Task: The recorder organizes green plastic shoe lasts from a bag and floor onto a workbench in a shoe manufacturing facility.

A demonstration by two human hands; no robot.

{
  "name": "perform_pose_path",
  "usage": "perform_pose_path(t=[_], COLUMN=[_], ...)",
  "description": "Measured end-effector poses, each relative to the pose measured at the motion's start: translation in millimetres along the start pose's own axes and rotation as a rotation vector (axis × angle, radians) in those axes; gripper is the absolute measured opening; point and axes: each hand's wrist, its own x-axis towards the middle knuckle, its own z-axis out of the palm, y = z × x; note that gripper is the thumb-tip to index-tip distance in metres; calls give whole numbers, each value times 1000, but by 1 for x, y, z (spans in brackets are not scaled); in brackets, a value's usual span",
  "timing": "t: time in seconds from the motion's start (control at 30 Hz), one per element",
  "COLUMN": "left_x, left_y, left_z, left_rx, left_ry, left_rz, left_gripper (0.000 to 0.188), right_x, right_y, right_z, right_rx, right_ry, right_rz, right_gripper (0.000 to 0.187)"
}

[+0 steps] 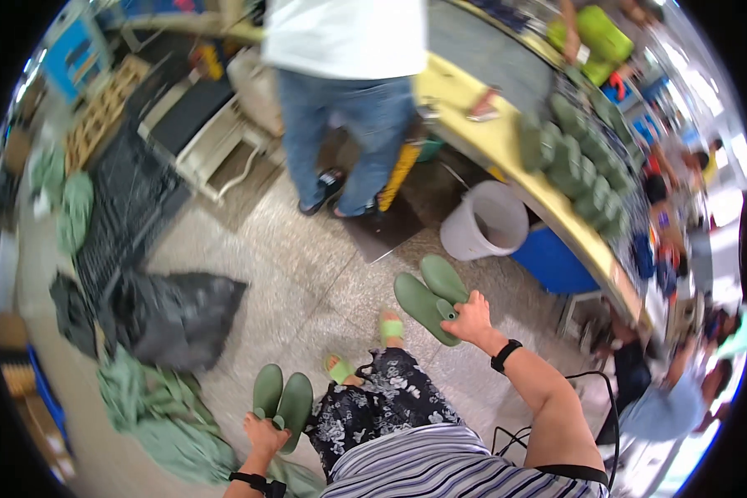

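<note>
Hands (473, 319) hold 4 smooth, round-ended green clogs (422, 307), 2 apiece.

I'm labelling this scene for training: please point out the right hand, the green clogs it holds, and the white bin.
Right hand (473, 319): head view, back of the hand.
Green clogs (423, 307) it holds: head view, smooth surface of the nearer clog.
White bin (459, 232): head view, outer wall.

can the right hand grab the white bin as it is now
Probably not without freeing itself first: the right hand is already gripping a pair of green clogs. Otherwise the way looks free, with nothing visible standing between it and the white bin.
</note>
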Motion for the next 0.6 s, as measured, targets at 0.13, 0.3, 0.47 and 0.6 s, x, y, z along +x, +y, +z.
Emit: perform_pose_path(t=[0.13,0.3,0.47,0.6], left_x=[-7,-31,-74,-119], left_y=[45,185,363,529], left_z=[-85,-154,-180,-178], left_rx=[196,650,824,792], left_ry=[76,81,51,-29], left_rz=[251,566,793,1068], left_gripper=[55,55,51,53], right_x=[-100,-212,-305,-363], right_y=[80,195,280,328], right_z=[-7,29,56,75], right_rx=[107,174,235,418], right_ry=[-15,-152,-231,-281], right_rz=[187,361,572,678], right_gripper=[47,48,51,52])
